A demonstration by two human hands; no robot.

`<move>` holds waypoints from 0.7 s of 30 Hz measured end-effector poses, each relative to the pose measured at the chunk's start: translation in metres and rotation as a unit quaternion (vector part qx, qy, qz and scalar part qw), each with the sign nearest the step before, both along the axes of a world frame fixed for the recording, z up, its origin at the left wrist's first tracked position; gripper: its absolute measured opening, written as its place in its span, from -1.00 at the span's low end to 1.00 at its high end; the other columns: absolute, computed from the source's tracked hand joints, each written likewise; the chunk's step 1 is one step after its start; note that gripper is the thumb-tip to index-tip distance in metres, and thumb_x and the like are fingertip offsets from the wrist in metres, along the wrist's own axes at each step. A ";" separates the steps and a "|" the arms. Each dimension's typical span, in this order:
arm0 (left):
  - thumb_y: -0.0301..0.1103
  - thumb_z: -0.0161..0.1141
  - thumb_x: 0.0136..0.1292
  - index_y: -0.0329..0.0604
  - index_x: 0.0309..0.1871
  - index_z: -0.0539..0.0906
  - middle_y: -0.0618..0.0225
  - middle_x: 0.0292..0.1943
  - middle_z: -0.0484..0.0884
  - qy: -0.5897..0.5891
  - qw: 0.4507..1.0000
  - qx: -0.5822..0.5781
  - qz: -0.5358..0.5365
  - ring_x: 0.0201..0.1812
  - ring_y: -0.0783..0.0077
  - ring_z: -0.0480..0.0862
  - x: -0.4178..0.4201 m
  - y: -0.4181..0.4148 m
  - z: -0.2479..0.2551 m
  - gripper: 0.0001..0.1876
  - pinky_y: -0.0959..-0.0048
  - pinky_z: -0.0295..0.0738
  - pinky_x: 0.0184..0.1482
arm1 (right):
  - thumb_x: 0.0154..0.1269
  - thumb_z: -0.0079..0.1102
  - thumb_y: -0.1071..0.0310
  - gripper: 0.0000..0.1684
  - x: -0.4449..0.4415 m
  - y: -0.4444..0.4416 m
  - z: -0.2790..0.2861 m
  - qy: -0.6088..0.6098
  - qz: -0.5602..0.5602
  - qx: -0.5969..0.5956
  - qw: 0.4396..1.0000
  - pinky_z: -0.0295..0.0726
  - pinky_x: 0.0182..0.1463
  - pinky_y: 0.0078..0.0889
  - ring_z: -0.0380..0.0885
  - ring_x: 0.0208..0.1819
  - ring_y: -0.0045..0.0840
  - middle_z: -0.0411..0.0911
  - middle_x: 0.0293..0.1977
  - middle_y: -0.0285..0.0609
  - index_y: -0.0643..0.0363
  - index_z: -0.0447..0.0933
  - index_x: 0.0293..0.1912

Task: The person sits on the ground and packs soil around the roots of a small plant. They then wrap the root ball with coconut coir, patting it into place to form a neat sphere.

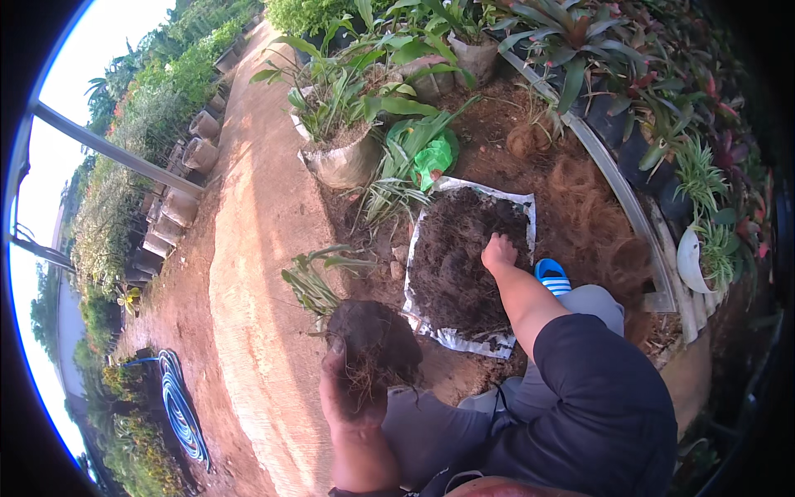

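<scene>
My left hand (338, 385) is wrapped around the root ball (372, 338) of a plant, dark soil with thin roots hanging from it. The plant's striped leaves (310, 282) point away to the upper left. My right hand (499, 251) is over the heap of dark, fibrous soil (453, 267), its fingertips at the soil; whether they hold any cannot be seen. The heap lies on a white plastic sheet (530, 214) on the ground in front of me. Cut-looking long leaves (404, 155) and a green plastic bag (435, 158) lie beyond the sheet.
Potted leafy plants in white grow bags (348, 161) stand past the sheet. Brown coconut-like fiber (584, 199) is spread at the right, beside a metal rail (605, 155). A concrete path (267, 248) runs at the left, with a coiled blue hose (180, 404) further off.
</scene>
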State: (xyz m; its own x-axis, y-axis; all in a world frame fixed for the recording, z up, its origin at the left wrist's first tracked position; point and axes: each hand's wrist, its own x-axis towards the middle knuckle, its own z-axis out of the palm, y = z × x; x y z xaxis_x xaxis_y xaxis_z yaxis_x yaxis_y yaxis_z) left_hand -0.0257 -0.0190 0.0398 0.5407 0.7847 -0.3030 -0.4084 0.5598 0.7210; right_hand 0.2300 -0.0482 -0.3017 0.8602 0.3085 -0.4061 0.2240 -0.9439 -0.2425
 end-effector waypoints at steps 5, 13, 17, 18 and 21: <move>-0.17 0.03 0.17 -0.36 0.12 0.35 0.09 -0.02 0.50 0.079 0.996 -0.005 -0.037 -0.02 0.18 0.51 -0.002 0.003 -0.010 -0.47 0.25 0.42 0.00 | 0.15 0.09 0.27 -0.64 -0.012 0.009 0.016 -0.021 -0.038 -0.039 0.998 0.49 -0.01 -0.22 0.48 0.00 -0.29 0.44 -0.05 -0.11 0.09 0.42 -0.03; -0.19 0.15 0.06 -0.32 0.22 0.25 0.01 0.07 0.44 0.107 0.992 0.009 -0.061 0.09 0.06 0.47 -0.002 0.004 -0.011 -0.33 0.12 0.41 0.12 | 0.20 0.03 0.30 -0.75 0.002 0.021 -0.016 0.032 -0.133 0.030 0.990 0.57 -0.07 -0.23 0.55 -0.07 -0.27 0.56 -0.17 -0.08 0.20 0.53 -0.18; -0.28 -0.08 0.22 -0.48 0.14 0.29 -0.06 -0.01 0.47 0.053 0.998 -0.004 -0.029 -0.01 0.08 0.54 -0.008 0.001 -0.014 -0.51 0.19 0.51 -0.02 | 0.13 0.11 0.29 -0.69 0.007 0.021 -0.014 0.066 -0.184 0.073 0.978 0.61 -0.14 -0.28 0.60 -0.17 -0.28 0.56 -0.17 0.08 0.35 0.55 -0.23; -0.31 -0.20 0.31 -0.55 0.09 0.32 -0.08 -0.04 0.49 0.033 0.999 -0.006 -0.021 -0.05 0.10 0.56 -0.010 -0.001 -0.016 -0.56 0.22 0.54 -0.06 | 0.14 0.10 0.32 -0.71 0.012 0.019 -0.019 0.106 -0.205 0.089 0.969 0.63 -0.22 -0.28 0.62 -0.24 -0.28 0.56 -0.19 0.09 0.37 0.54 -0.24; -0.30 0.15 0.03 -0.36 0.21 0.24 -0.03 0.01 0.46 0.066 0.996 -0.045 -0.043 0.01 0.06 0.54 -0.015 0.005 -0.018 -0.34 0.14 0.52 0.00 | 0.17 0.03 0.42 -0.76 0.025 0.014 -0.029 0.205 -0.271 0.127 0.932 0.65 -0.39 -0.32 0.64 -0.41 -0.28 0.58 -0.26 0.07 0.40 0.53 -0.24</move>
